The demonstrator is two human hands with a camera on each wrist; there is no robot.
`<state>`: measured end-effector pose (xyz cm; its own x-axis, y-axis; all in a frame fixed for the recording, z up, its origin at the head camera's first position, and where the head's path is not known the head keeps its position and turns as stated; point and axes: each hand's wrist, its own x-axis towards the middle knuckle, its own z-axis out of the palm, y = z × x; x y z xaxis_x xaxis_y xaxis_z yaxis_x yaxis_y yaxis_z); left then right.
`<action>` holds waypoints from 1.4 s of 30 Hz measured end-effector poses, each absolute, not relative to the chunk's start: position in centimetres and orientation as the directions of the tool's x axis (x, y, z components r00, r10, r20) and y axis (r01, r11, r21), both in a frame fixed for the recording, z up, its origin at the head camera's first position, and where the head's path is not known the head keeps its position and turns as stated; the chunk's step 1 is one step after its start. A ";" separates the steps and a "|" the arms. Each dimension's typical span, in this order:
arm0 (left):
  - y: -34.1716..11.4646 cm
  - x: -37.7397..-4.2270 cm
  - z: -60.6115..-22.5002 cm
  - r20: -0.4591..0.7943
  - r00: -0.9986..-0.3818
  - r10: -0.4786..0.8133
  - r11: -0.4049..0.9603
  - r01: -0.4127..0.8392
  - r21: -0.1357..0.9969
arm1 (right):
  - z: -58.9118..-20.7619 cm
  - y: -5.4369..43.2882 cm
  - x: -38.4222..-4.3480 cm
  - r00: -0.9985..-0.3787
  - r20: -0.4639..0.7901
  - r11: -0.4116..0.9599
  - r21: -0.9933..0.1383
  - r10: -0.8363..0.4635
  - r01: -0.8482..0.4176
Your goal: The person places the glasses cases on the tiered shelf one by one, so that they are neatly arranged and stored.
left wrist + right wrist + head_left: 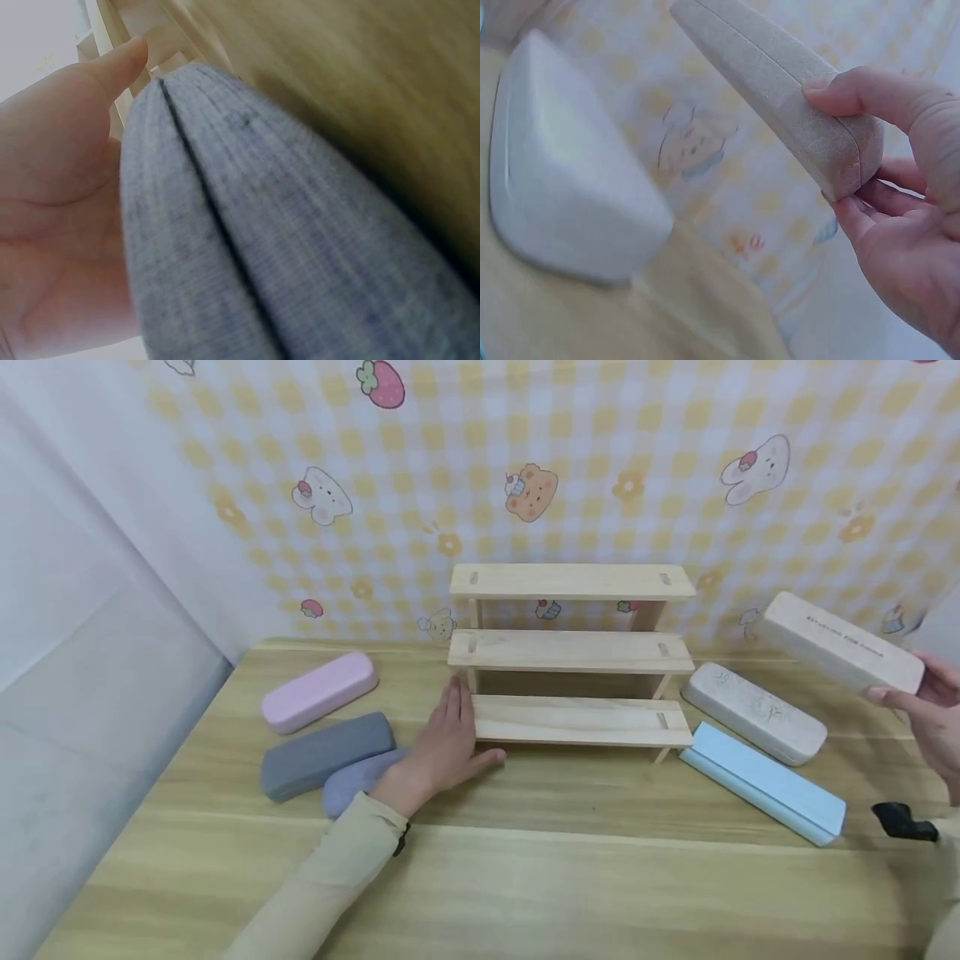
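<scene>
My right hand (933,710) grips one end of a beige glasses case (840,639) with printed lettering, held up at the right. In the right wrist view, the thumb lies over its seam and the fingers are underneath. With fingers straight, my left hand (442,743) rests against the left end of the lowest board of a three-step wooden display stand (577,720). Close to that wrist lies a purple-grey glasses case (356,781), its dark seam large in the left wrist view. Below the held case is a whitish glasses case (756,712) with a line drawing on its lid.
A light blue glasses case (765,783) lies right of the stand's front. On the left side are a pink glasses case (320,692) and a dark grey one (327,756). Behind the wooden table (525,893) hangs a yellow checked cloth (420,468).
</scene>
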<state>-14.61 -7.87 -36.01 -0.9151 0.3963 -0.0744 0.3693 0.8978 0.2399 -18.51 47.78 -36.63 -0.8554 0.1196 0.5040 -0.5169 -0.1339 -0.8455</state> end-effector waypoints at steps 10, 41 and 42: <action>-7.8 -14.8 -36.2 -0.109 -0.920 0.378 0.907 0.344 0.242 | -33.1 44.6 -18.2 -0.835 0.548 -0.140 -0.825 0.037 -0.548; -7.3 -14.7 -36.2 -0.104 -0.920 0.379 0.912 0.352 0.210 | -27.0 36.3 -21.2 -0.949 0.295 -0.179 -0.945 -0.108 -0.273; -7.4 -14.8 -36.3 -0.102 -0.922 0.374 0.913 0.347 0.212 | -26.7 35.7 -21.5 -0.950 0.288 -0.195 -0.945 -0.122 -0.262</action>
<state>-14.80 -7.36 -36.25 -0.9217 0.3742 -0.1020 0.3474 0.9134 0.2122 -21.52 35.69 -26.73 -0.9499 -0.1219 0.2879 -0.2615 -0.1946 -0.9454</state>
